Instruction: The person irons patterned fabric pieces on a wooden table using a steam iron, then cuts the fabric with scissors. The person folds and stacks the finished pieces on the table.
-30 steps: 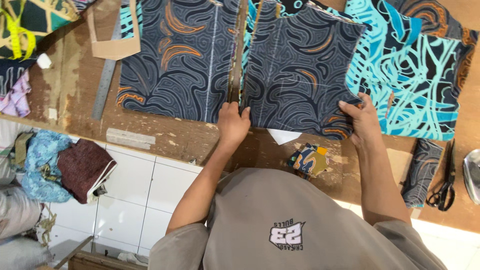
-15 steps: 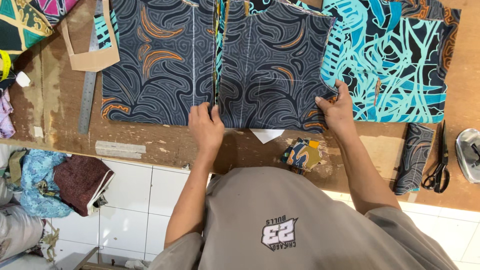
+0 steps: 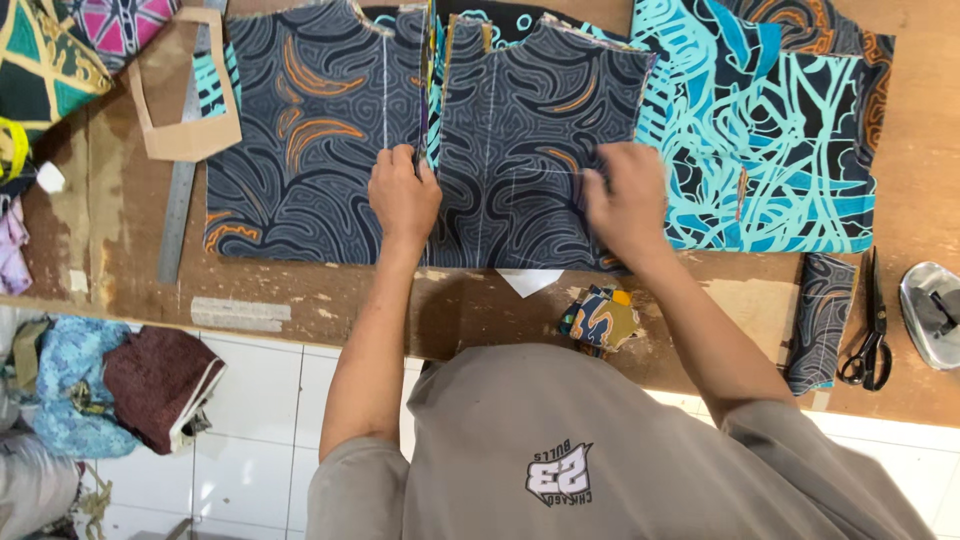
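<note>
Left hand (image 3: 403, 195) pressing flat, fingers together, on dark patterned cloth (image 3: 310, 150) at centre seam, on wooden table (image 3: 700, 310). Right hand (image 3: 625, 200) lying flat, fingers spread, on right panel (image 3: 530, 120). Scissors (image 3: 870, 330) lying well apart.

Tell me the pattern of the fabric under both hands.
Dark navy fabric with grey swirling lines and orange arcs; head view.

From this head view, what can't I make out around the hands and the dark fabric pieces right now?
- Head view: the fabric under the left hand and right hand is covered by the palms.
- The tops of the dark fabric pieces run off the upper edge.
- The iron is cut by the right edge.
- The table front edge is partly hidden by the person's shirt.
- Whether the hands press or pinch: cannot tell.
</note>
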